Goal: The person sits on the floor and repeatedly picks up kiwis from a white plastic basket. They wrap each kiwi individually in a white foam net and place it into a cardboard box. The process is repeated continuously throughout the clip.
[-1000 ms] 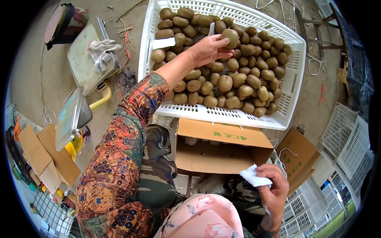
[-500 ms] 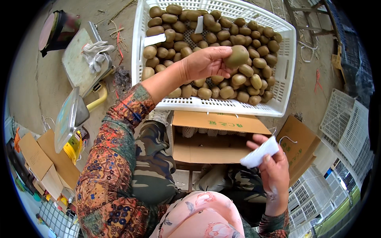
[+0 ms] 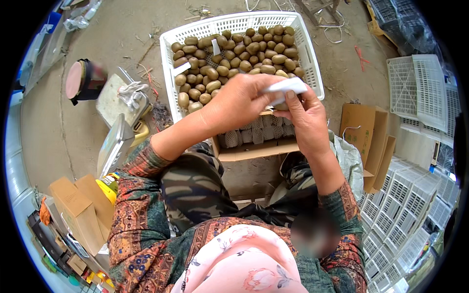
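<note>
My left hand (image 3: 239, 100) and my right hand (image 3: 311, 122) meet over the near edge of a white crate (image 3: 168, 73) of kiwifruit (image 3: 234, 62). Between them is a white foam net sleeve (image 3: 293, 85), pinched by my right thumb and fingers. Below the sleeve a kiwi (image 3: 281, 104) shows in part, with my left fingers closed round it; how far the sleeve covers it is hard to tell. Beneath my hands, a cardboard box (image 3: 259, 150) holds several net-wrapped pieces (image 3: 258, 136) in rows.
Two white strips (image 3: 181, 69) lie on the fruit. To the left are a scale (image 3: 115, 97) with gloves (image 3: 133, 94) on it, a dark bucket (image 3: 88, 80) and cardboard boxes (image 3: 78, 205). On the right stand an open carton (image 3: 359, 127) and stacked white crates (image 3: 398, 205).
My left hand has brought the kiwi back from over the crate, and my right hand has come up with the sleeve to meet it. The view has shifted.
</note>
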Demonstrator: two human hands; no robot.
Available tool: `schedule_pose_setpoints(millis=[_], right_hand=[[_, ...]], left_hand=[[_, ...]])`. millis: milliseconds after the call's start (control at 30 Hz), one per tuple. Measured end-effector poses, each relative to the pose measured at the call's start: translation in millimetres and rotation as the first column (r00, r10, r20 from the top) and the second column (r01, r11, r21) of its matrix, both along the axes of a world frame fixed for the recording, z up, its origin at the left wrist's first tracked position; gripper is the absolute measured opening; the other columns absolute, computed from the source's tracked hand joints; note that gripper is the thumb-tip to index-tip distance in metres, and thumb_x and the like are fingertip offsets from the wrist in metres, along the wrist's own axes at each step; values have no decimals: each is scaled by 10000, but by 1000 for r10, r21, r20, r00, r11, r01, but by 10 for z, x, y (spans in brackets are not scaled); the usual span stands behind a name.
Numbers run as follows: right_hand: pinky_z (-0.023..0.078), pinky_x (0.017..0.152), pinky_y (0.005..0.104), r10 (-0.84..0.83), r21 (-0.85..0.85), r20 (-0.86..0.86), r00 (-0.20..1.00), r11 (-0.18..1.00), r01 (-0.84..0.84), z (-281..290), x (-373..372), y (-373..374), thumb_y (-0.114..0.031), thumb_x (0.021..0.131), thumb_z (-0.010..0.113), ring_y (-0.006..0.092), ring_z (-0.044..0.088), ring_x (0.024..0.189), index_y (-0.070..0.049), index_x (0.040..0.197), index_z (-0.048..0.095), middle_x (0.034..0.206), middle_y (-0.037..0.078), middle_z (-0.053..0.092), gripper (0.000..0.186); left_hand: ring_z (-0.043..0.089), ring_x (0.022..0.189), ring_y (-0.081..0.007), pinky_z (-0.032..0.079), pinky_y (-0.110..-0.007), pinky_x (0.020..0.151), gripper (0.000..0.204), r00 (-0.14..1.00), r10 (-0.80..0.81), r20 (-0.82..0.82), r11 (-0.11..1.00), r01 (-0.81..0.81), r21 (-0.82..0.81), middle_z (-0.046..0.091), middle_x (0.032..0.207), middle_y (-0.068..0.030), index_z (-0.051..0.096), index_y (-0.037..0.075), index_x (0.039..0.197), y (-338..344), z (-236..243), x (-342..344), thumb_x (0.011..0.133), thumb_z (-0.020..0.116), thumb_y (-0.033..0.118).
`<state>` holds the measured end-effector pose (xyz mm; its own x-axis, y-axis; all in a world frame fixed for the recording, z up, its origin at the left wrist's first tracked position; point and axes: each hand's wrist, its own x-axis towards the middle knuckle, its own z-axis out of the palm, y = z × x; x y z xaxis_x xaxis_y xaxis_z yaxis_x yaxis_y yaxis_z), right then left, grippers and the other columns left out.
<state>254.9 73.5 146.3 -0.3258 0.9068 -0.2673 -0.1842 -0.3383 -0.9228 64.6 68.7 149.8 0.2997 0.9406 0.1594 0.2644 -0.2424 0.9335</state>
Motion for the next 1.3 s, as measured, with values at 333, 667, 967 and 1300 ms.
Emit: schedule_pose_setpoints(millis=[333, 667, 967, 1300], right_hand=[[560, 963, 331, 150, -7, -219, 964, 988, -155, 416, 601, -726, -223, 999, 653, 179, 632, 1152, 38, 1363, 507, 1273, 101, 624, 470], [492, 1006, 347, 145, 671, 199, 969, 701, -243, 714, 1124, -2154, -114, 762, 849, 226, 606, 1174, -16, 1192, 632, 1268, 106, 632, 492], [487, 1001, 422, -17, 847, 416, 909, 370, -381, 1007, 1243, -2936, -174, 703, 866, 329, 580, 1163, -38, 1134, 650, 1257, 122, 632, 501], [481, 1011, 407, 265, 780, 329, 906, 464, -420, 996, 1353, -3436, -184, 704, 874, 354, 589, 1184, -66, 1159, 667, 1298, 177, 583, 514]], left_hand=[[704, 784, -111, 548, -202, 595, 358, 886, 380, 265, 847, -218, -485, 739, 1042, -124, 567, 17, 1284, -1517, 715, 160, 1027, 597, 265], [597, 695, -74, 497, -245, 630, 218, 885, 465, 19, 858, -445, -257, 682, 875, -8, 653, 27, 1135, -2907, 613, 760, 1034, 579, 205], [593, 773, -92, 497, -266, 699, 243, 918, 319, -234, 944, -329, -5, 666, 864, -42, 662, -3, 1168, -3400, 927, 929, 1012, 613, 177], [624, 1160, -206, 450, -319, 1021, 406, 993, 21, -116, 999, -24, -26, 667, 1268, -147, 519, -31, 1407, -3891, 989, 960, 1007, 528, 41]])
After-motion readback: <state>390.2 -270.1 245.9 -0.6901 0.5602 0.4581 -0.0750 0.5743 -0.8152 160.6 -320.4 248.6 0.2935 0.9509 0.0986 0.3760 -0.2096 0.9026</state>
